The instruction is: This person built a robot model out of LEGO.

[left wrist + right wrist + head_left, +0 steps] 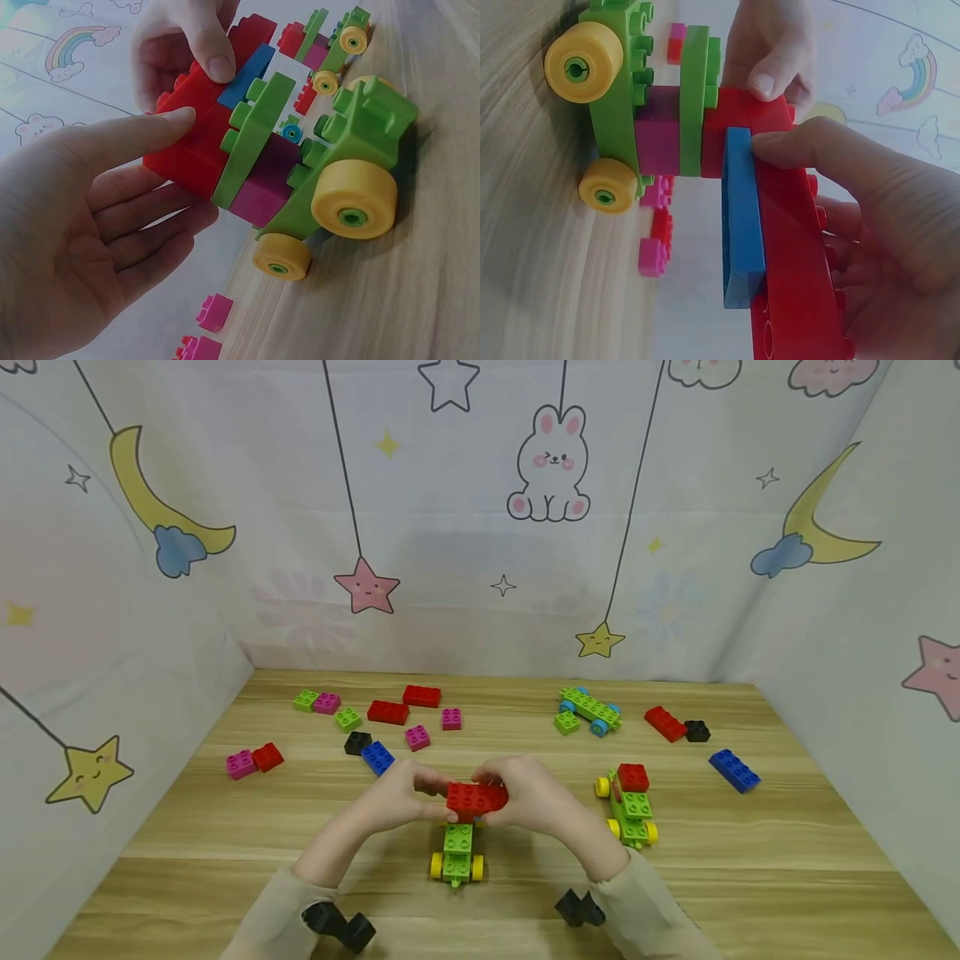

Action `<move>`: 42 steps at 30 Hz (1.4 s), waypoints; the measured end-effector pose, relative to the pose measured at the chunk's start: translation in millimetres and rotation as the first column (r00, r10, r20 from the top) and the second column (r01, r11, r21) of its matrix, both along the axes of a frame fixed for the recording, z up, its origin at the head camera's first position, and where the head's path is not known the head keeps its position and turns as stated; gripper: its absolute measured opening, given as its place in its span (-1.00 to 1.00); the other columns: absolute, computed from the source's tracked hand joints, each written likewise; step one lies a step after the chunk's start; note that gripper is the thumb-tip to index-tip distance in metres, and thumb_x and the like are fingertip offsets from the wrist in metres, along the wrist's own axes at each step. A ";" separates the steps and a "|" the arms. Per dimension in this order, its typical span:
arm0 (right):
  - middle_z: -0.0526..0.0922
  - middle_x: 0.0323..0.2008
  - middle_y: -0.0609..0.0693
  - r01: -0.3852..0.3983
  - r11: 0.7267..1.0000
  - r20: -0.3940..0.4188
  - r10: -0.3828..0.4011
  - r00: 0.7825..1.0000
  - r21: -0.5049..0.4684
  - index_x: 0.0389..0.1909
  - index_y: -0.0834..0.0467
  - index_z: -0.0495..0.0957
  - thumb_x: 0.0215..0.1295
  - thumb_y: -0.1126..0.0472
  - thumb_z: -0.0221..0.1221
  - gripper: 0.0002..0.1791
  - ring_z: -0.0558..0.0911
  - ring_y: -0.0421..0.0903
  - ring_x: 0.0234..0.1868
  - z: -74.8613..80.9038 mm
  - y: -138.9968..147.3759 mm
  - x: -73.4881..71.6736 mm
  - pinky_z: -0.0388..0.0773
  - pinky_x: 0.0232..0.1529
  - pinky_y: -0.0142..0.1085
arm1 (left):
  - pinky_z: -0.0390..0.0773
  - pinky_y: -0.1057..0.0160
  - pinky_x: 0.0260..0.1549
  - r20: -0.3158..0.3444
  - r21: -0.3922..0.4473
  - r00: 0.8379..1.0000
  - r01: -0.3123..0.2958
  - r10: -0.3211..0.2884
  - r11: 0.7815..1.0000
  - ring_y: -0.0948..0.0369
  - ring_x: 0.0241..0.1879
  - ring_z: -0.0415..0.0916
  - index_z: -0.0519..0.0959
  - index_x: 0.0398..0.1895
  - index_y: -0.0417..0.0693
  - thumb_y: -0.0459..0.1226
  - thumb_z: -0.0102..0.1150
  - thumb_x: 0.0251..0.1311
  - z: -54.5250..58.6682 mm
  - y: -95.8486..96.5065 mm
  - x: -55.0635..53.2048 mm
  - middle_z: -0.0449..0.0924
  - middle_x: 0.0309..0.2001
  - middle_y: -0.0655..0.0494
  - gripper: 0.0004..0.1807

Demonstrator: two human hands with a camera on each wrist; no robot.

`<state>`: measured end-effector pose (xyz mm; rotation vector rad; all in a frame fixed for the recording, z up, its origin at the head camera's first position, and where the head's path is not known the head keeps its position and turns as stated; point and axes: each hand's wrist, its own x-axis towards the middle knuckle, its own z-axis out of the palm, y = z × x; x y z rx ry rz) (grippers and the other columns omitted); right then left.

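Left hand (401, 795): thumb and fingers pinching the near end of a row of red bricks (465, 800). Right hand (525, 789): likewise pinching the red row, thumb on its side, fingers around the other face.

Toy car (456, 864), one: standing on the wooden table (540, 877) between the forearms, the red row at its top. Build, from the bottom: green base, yellow wheels (352, 199), purple brick (262, 191), green plate (259, 139), red bricks. Blue brick (744, 217) fixed under the red row.

Second car (633, 832), one: green, yellow-wheeled, right of the right hand, red block (633, 777) at its far end.

Blue-wheeled car (588, 708), one: farther back, small green block (567, 722) just beside.

Loose bricks, far right: red piece (665, 724) touching black piece (697, 731); blue piece (735, 771) nearer.

Loose bricks, left and back: pink, red, green, black and blue, scattered, some touching.

Backdrop (465, 643): white cloth, printed moons, stars, rabbit.
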<state>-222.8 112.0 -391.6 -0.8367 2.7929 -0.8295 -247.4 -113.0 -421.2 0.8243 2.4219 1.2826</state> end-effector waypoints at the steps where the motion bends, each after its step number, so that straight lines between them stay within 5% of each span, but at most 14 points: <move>1: 0.72 -0.16 0.03 -0.005 1.000 -0.007 0.005 1.000 -0.004 -0.05 0.25 0.63 -0.04 0.28 0.46 -0.54 0.62 -0.15 -0.21 -0.4 -0.4 0.0 0.61 -0.18 -0.34 | 0.57 -0.12 0.04 -0.003 0.001 1.000 0.002 -0.002 1.000 0.04 -0.06 0.65 0.72 -0.10 -0.18 -0.19 0.47 0.03 -0.1 0.0 0.0 0.74 -0.13 -0.03 -0.63; 9: 0.72 -0.21 0.00 -0.040 0.999 -0.074 0.039 0.997 -0.014 -0.12 0.21 0.67 0.04 0.26 0.41 -0.67 0.60 -0.18 -0.26 -2.3 -6.0 1.4 0.59 -0.22 -0.38 | 0.57 -0.09 0.05 -0.007 0.001 1.000 0.010 -0.010 1.000 0.06 -0.06 0.65 0.72 -0.12 -0.17 -0.20 0.45 0.05 -0.6 -0.9 0.0 0.75 -0.14 -0.02 -0.67; 35: 0.73 -0.20 0.06 0.035 0.998 -0.054 -0.038 0.998 -0.043 -0.16 0.23 0.70 0.05 0.26 0.44 -0.70 0.64 -0.11 -0.20 -3.9 -13.2 4.0 0.64 -0.17 -0.25 | 0.59 -0.05 0.05 0.022 0.001 1.000 -0.018 0.018 1.000 0.08 -0.06 0.66 0.70 -0.06 -0.14 -0.18 0.45 0.05 -2.0 -1.0 2.3 0.73 -0.10 0.00 -0.61; 42: 0.73 -0.18 0.07 0.019 0.999 -0.054 -0.021 0.998 -0.035 -0.13 0.25 0.67 0.06 0.28 0.43 -0.68 0.64 -0.10 -0.18 -2.0 -11.1 5.1 0.64 -0.13 -0.23 | 0.59 -0.09 0.00 -0.064 -0.053 0.998 0.013 -0.016 0.998 0.04 -0.06 0.61 0.67 -0.06 -0.13 -0.19 0.42 0.08 2.9 2.6 5.7 0.71 -0.12 0.05 -0.64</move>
